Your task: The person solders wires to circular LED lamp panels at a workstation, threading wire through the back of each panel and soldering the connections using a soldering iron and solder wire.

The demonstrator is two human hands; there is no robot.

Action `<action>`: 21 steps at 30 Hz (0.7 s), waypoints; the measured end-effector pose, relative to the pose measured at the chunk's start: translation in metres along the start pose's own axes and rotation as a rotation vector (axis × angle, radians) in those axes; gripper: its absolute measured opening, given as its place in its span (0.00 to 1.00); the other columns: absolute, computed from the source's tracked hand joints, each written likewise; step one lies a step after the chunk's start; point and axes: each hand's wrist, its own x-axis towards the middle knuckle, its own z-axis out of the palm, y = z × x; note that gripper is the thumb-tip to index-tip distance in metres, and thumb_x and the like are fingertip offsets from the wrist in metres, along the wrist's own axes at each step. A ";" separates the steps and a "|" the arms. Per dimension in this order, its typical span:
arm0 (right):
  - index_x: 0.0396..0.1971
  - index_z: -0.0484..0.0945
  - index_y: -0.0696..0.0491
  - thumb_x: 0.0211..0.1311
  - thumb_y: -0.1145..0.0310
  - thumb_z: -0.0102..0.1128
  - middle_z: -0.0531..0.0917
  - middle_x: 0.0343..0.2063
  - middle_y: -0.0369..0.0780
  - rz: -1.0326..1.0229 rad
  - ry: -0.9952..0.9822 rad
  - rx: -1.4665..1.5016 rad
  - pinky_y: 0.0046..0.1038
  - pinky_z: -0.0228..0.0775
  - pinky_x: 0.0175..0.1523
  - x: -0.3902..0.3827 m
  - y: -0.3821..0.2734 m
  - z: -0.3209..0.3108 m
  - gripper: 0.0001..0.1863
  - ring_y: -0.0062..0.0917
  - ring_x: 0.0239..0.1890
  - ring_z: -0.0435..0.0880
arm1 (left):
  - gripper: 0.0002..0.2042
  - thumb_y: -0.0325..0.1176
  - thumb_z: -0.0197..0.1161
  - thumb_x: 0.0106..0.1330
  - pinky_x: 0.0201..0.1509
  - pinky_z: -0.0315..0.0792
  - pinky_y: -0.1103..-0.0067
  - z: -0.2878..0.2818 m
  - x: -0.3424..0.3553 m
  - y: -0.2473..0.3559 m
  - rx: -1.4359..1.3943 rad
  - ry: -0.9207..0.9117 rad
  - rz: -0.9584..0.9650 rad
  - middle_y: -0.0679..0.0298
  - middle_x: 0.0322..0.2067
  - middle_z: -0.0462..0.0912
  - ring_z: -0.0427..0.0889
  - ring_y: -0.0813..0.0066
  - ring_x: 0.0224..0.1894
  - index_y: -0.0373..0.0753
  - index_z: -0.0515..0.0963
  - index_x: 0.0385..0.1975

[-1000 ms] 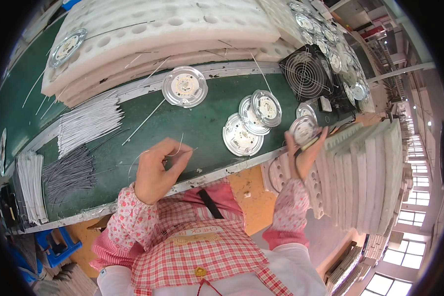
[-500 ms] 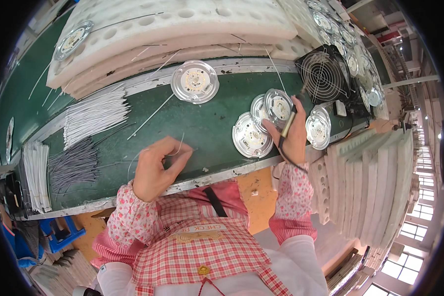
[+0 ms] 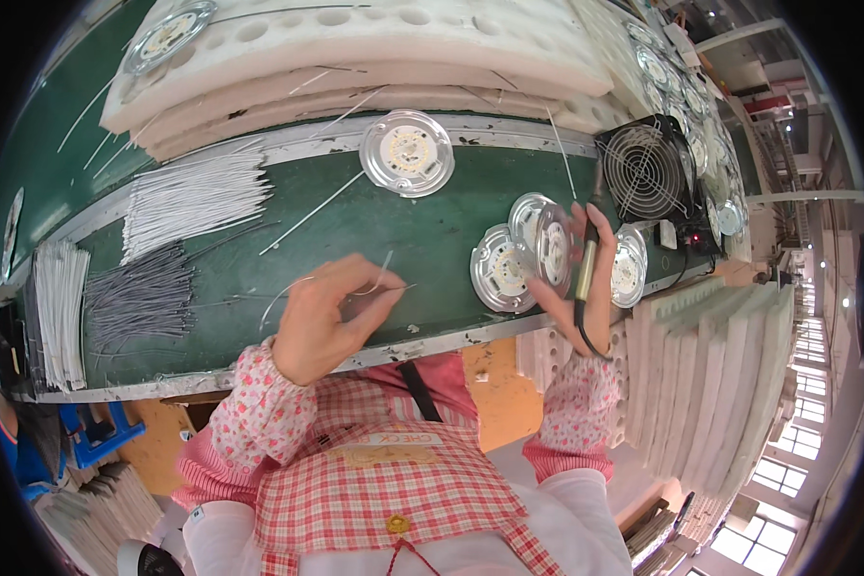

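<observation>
My left hand [image 3: 328, 312] is closed in a pinch above the green bench, with thin wires [image 3: 269, 307] in its fingers; their ends stick out past the fingertips. A soldering iron [image 3: 586, 274] lies across my right hand [image 3: 597, 307], its cable curving down to the wrist. That same hand grips a clear round LED disc [image 3: 553, 248] by the edge, tilted up between thumb and fingers. Close beside it are another LED disc [image 3: 498, 274] and one partly overlapped [image 3: 528, 213]. An LED disc [image 3: 630, 274] sits to the right of the hand, partly hidden by it.
A further LED disc [image 3: 406, 158] lies at the bench's back edge. White wires [image 3: 192, 197], grey wires [image 3: 139, 293] and another white bundle [image 3: 60, 317] are at left. A black fan [image 3: 643, 171] stands back right, near stacked foam trays [image 3: 720, 374]; foam boards [image 3: 355, 58] line the back.
My right hand has tilted the LED disc up on edge and drawn it slightly right, off the others. The left hand has moved a little right with the wires. The whole view has shifted slightly.
</observation>
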 end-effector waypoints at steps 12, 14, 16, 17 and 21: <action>0.70 0.47 0.54 0.41 0.40 0.74 0.65 0.63 0.48 0.316 -0.306 0.894 0.39 0.59 0.70 -0.025 -0.061 0.106 0.62 0.38 0.67 0.66 | 0.08 0.20 0.68 0.55 0.35 0.68 0.79 -0.009 -0.004 0.022 -0.101 0.114 0.213 0.65 0.25 0.80 0.76 0.75 0.27 0.38 0.84 0.35; 0.70 0.47 0.54 0.42 0.40 0.74 0.65 0.63 0.48 0.308 -0.321 0.877 0.39 0.59 0.70 -0.025 -0.063 0.112 0.62 0.38 0.67 0.66 | 0.09 0.20 0.68 0.55 0.36 0.68 0.79 -0.013 -0.006 0.020 -0.079 0.131 0.190 0.65 0.26 0.80 0.76 0.75 0.27 0.38 0.84 0.35; 0.71 0.47 0.54 0.43 0.40 0.73 0.65 0.63 0.49 0.300 -0.315 0.860 0.39 0.59 0.70 -0.025 -0.065 0.114 0.62 0.38 0.67 0.66 | 0.09 0.21 0.68 0.55 0.36 0.67 0.79 -0.015 -0.006 0.018 -0.069 0.133 0.190 0.65 0.25 0.80 0.76 0.76 0.26 0.38 0.84 0.35; 0.71 0.46 0.54 0.44 0.40 0.72 0.65 0.64 0.48 0.293 -0.325 0.845 0.39 0.58 0.70 -0.024 -0.065 0.115 0.61 0.38 0.67 0.66 | 0.09 0.21 0.68 0.55 0.36 0.67 0.79 -0.016 -0.006 0.016 -0.074 0.131 0.190 0.65 0.25 0.80 0.76 0.76 0.26 0.38 0.84 0.35; 0.71 0.46 0.54 0.46 0.38 0.69 0.64 0.64 0.48 0.278 -0.351 0.801 0.39 0.58 0.70 -0.024 -0.059 0.119 0.60 0.37 0.67 0.66 | 0.08 0.24 0.68 0.55 0.34 0.64 0.79 -0.020 -0.009 0.012 -0.069 0.154 0.200 0.68 0.26 0.78 0.77 0.76 0.25 0.41 0.83 0.34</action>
